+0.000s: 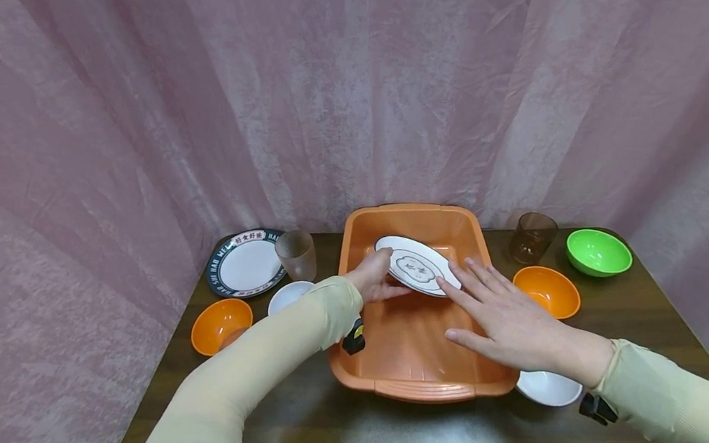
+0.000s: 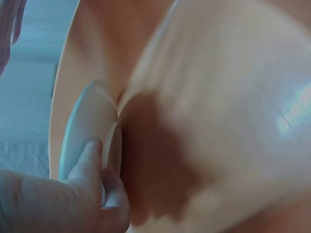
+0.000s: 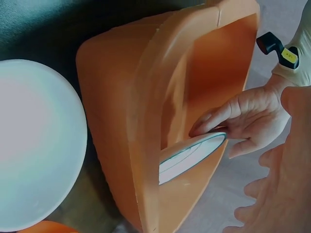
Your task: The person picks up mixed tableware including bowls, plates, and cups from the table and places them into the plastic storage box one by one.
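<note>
orange basin [image 1: 416,350]: right rim partly blocked by right hand [image 1: 509,320], fingers spread; can't tell whether they touch the white plate [image 1: 420,261]. plate tilted inside, far half, left edge pinched by left hand [image 1: 374,276], lower fingers partly hidden. left white bowl [image 1: 288,295] cut off by left sleeve [image 1: 277,348]; near-right white bowl [image 1: 548,389] partly behind right hand.

Left sleeve [image 1: 277,351] hides part of a white bowl [image 1: 287,295]; the held plate [image 1: 420,265] bears marks too tiny to read!
</note>
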Demonstrator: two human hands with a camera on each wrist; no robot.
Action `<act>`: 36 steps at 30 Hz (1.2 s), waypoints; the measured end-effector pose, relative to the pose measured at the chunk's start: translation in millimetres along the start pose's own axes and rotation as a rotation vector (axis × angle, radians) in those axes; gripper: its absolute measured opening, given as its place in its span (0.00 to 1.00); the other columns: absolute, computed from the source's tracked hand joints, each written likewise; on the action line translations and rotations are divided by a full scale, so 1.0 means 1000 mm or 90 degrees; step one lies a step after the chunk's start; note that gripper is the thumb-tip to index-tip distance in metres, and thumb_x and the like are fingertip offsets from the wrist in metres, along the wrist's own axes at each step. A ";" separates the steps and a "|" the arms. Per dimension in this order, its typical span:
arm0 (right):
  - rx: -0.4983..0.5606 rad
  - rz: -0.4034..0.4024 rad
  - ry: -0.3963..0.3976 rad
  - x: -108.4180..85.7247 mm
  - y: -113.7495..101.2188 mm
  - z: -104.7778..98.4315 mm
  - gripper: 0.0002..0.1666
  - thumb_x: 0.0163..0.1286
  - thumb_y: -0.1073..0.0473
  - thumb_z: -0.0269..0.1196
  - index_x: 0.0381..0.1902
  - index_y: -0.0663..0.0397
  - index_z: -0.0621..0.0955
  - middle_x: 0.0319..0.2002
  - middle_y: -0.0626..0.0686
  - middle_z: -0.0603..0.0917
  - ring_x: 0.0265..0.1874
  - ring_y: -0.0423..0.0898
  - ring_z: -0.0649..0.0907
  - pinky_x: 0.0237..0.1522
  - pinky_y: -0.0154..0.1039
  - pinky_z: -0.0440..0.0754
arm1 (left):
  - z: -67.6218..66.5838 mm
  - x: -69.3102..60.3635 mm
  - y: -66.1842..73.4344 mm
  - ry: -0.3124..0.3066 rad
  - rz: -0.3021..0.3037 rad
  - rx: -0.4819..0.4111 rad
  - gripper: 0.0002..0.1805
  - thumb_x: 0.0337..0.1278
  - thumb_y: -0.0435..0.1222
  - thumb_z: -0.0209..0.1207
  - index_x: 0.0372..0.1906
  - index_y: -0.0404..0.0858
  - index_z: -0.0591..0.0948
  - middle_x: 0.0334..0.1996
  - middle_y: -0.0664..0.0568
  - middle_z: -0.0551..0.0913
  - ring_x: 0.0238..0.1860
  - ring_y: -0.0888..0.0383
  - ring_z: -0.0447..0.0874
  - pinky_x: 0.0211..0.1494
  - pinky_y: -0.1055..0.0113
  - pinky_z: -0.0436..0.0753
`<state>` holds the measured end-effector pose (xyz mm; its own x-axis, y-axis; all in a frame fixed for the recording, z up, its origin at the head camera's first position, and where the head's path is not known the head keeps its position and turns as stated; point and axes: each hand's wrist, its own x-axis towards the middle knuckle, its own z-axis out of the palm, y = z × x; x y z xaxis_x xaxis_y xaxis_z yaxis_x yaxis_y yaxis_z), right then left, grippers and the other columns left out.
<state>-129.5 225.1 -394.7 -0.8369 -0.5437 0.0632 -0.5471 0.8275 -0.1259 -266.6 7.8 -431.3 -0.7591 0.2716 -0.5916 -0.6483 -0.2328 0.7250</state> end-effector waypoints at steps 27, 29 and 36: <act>-0.009 -0.025 0.007 -0.006 -0.001 0.008 0.47 0.75 0.27 0.52 0.81 0.44 0.60 0.81 0.57 0.55 0.80 0.59 0.48 0.76 0.60 0.50 | -0.009 -0.008 -0.005 0.019 0.004 0.176 0.35 0.80 0.52 0.39 0.81 0.39 0.53 0.72 0.37 0.67 0.69 0.41 0.72 0.73 0.31 0.56; -0.008 -0.025 0.006 -0.006 -0.001 0.009 0.47 0.75 0.28 0.52 0.81 0.45 0.61 0.81 0.58 0.55 0.80 0.60 0.48 0.76 0.60 0.50 | -0.010 -0.008 -0.006 0.031 0.007 0.185 0.36 0.80 0.52 0.39 0.81 0.40 0.52 0.75 0.38 0.63 0.71 0.41 0.68 0.73 0.30 0.54; -0.007 -0.020 -0.001 -0.008 -0.001 0.012 0.47 0.75 0.28 0.53 0.82 0.43 0.59 0.81 0.57 0.55 0.80 0.60 0.49 0.76 0.61 0.51 | -0.011 -0.005 -0.007 0.041 0.006 0.180 0.36 0.79 0.54 0.40 0.82 0.41 0.52 0.76 0.39 0.60 0.72 0.42 0.65 0.74 0.35 0.58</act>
<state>-122.1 226.9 -407.0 -0.8191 -0.5700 0.0654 -0.5736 0.8112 -0.1135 -258.3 -2.4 -437.4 -0.7731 0.2092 -0.5988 -0.6057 0.0368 0.7949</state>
